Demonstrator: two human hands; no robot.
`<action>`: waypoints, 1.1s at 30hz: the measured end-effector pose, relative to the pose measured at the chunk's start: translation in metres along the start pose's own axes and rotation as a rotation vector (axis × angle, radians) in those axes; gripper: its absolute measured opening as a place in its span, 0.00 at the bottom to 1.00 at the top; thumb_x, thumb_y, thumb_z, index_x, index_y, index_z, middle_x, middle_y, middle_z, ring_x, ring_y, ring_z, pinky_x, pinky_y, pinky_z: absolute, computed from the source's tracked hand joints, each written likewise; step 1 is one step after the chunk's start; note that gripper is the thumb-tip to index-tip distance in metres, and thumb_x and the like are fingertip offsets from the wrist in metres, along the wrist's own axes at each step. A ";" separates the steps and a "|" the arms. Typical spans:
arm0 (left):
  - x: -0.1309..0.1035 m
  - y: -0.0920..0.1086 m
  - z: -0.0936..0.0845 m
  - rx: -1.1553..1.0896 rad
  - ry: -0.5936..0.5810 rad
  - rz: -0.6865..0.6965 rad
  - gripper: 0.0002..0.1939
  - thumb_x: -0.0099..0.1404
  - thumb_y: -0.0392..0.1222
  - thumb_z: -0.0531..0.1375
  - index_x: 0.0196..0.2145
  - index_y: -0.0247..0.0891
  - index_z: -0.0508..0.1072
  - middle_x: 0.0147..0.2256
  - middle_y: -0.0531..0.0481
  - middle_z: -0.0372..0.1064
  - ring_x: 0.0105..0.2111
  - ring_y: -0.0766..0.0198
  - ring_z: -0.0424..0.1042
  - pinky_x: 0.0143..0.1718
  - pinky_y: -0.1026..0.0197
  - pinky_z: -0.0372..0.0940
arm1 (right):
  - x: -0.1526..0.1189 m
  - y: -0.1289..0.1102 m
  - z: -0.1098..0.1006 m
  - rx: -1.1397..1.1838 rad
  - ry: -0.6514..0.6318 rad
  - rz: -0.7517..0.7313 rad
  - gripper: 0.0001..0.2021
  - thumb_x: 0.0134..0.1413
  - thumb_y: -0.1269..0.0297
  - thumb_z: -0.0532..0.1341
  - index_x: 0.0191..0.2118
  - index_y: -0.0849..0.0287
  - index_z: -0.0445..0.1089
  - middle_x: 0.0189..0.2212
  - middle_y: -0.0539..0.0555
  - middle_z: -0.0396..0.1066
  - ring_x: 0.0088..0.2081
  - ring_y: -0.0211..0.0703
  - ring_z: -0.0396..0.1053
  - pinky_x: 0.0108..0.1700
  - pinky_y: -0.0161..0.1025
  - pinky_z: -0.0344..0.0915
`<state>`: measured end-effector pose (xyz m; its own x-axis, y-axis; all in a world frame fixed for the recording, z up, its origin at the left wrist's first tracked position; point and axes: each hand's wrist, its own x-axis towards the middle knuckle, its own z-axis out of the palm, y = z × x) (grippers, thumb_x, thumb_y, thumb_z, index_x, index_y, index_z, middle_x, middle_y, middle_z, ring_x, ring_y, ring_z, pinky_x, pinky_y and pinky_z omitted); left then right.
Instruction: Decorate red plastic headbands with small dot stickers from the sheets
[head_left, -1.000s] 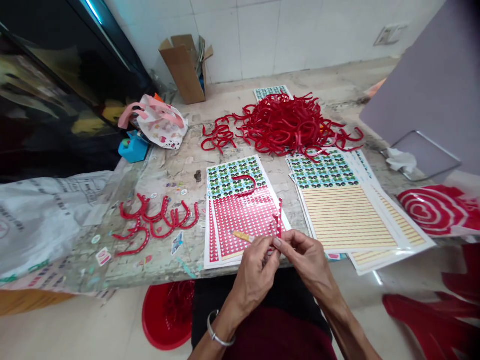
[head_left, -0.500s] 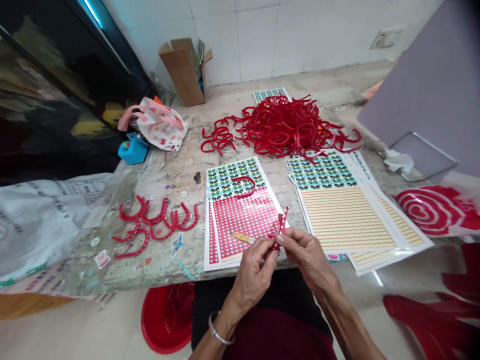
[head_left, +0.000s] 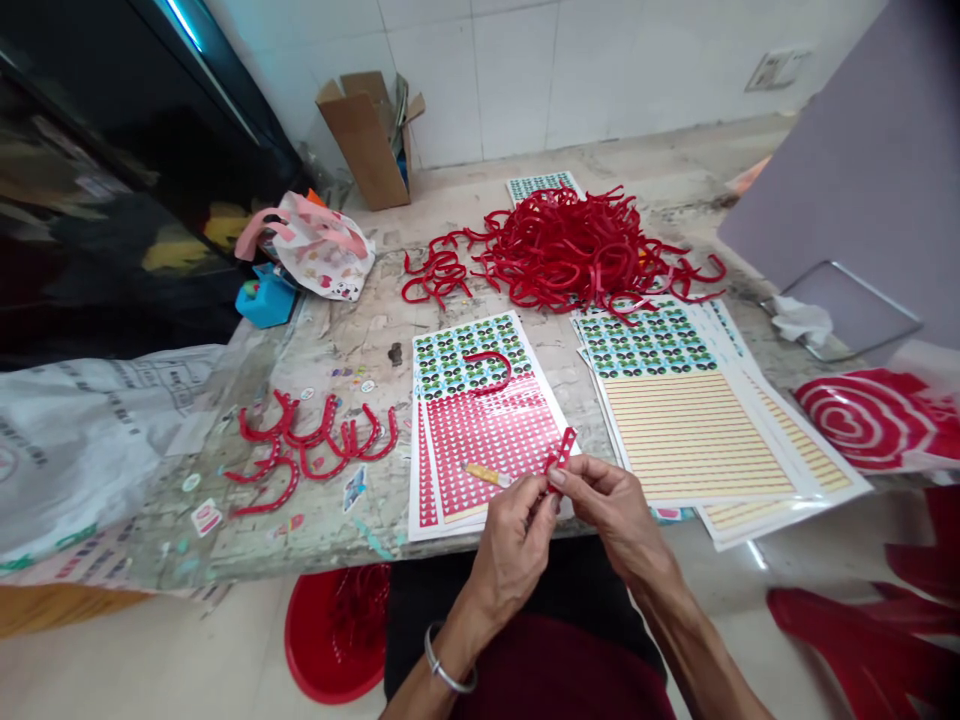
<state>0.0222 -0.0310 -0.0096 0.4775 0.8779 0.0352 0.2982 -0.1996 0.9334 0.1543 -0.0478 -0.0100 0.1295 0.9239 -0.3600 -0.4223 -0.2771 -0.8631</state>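
Note:
Near the table's front edge, my left hand [head_left: 511,545] and my right hand [head_left: 616,508] meet fingertip to fingertip. Both pinch a narrow red strip with white marks [head_left: 568,442], whose upper end sticks up between them; my fingers hide its lower part. Just beyond lie printed sheets [head_left: 487,425] with rows of white hearts on red and a green-and-blue pattern. On them rest a curved red strip [head_left: 507,372] and a small yellow piece [head_left: 486,474]. Several curved red strips with white marks [head_left: 319,438] are grouped to the left.
A large heap of red strips [head_left: 574,250] stands at the back. More printed sheets [head_left: 690,440] lie right. Farther left are a cloth bag [head_left: 322,250], a blue tape dispenser [head_left: 266,298] and a cardboard box [head_left: 367,150]. A red basin [head_left: 319,640] sits below the table.
The upper end of the held red strip has shifted slightly lower, and its loose pieces now lie closer together. Both hands stay nearly in place.

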 end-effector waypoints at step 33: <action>-0.006 -0.012 -0.011 -0.045 -0.157 0.075 0.09 0.66 0.36 0.49 0.37 0.36 0.68 0.33 0.47 0.65 0.33 0.64 0.64 0.36 0.64 0.58 | 0.006 -0.010 -0.014 -0.162 0.010 -0.031 0.15 0.44 0.54 0.65 0.23 0.61 0.67 0.14 0.43 0.52 0.17 0.28 0.43 0.19 0.32 0.39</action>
<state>0.0069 -0.0292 -0.0174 0.6216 0.7815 0.0525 0.2213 -0.2395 0.9453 0.1715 -0.0434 -0.0083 0.1492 0.9304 -0.3347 -0.2680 -0.2878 -0.9194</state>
